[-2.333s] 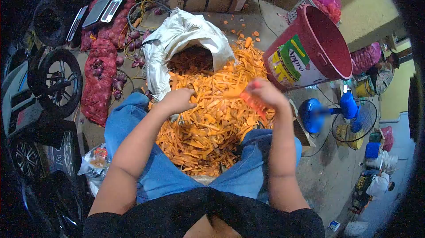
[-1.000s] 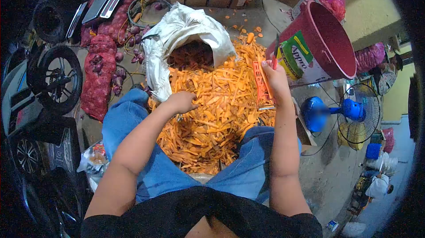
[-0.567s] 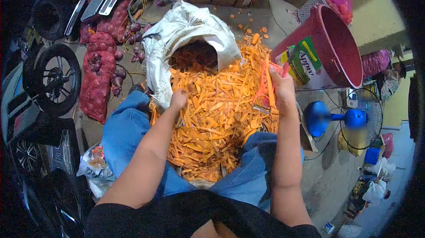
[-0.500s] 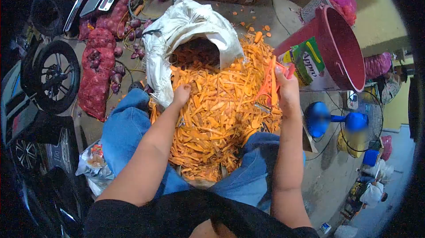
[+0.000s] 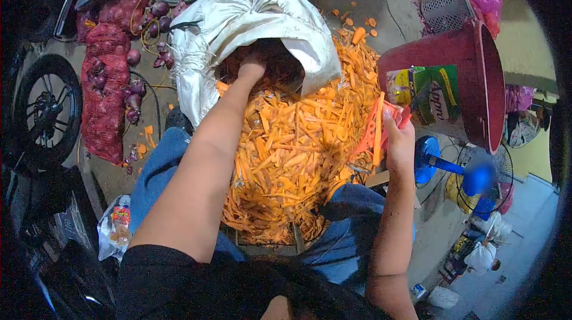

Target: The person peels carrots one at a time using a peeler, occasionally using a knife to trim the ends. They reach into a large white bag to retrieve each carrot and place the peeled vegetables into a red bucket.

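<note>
My left hand (image 5: 252, 71) reaches into the mouth of a white sack (image 5: 202, 40); its fingers are hidden in the dark inside. Orange peelings and strips (image 5: 286, 153) spill from the sack and lie heaped between my legs. On the right of the heap, my right hand (image 5: 399, 138) is closed round the handle of an orange-red slotted tool (image 5: 368, 135), held upright at the edge of the peelings. A long orange strip stands against the tool.
A red bucket (image 5: 438, 58) lies tilted at the right, beside a grey basket (image 5: 445, 9) and a blue fan (image 5: 426, 159). Red net bags of onions (image 5: 107, 117) and a wheel (image 5: 47, 102) are at the left. People are in the far right background.
My left hand has moved from the top of the heap forward into the sack's mouth. The right hand still holds the tool. The whole view has shifted a little.
</note>
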Demonstrator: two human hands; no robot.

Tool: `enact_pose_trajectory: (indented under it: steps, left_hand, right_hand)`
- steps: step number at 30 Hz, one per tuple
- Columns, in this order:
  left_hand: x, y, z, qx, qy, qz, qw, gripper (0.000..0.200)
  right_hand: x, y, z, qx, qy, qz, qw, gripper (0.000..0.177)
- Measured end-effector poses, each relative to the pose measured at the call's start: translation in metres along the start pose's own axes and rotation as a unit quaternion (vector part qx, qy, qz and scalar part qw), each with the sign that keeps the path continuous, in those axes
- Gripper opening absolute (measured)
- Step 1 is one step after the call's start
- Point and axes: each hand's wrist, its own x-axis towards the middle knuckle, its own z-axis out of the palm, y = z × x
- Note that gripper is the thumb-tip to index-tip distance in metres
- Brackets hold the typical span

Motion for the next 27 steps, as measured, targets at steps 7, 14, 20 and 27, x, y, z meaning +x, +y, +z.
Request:
enact_pose_trajectory:
  steps: [7,14,20,27]
  left_hand:
    - [0.065,0.002,0.030,0.058,-0.001,0.084,0.995,0.045]
    - [0.038,0.056,0.067,-0.109,-0.046,-0.003,0.993,0.046]
    - [0.023,0.066,0.097,-0.162,-0.073,-0.066,0.982,0.046]
    - [0.026,0.062,0.108,-0.254,-0.097,-0.124,0.954,0.046]
  right_hand:
    - [0.033,0.014,-0.005,-0.105,0.032,0.024,0.994,0.016]
    - [0.059,0.036,-0.009,-0.108,0.030,0.029,0.993,0.015]
    - [0.071,0.040,-0.009,-0.159,0.015,0.020,0.987,0.014]
    - [0.079,0.042,-0.017,-0.202,0.022,0.031,0.979,0.016]
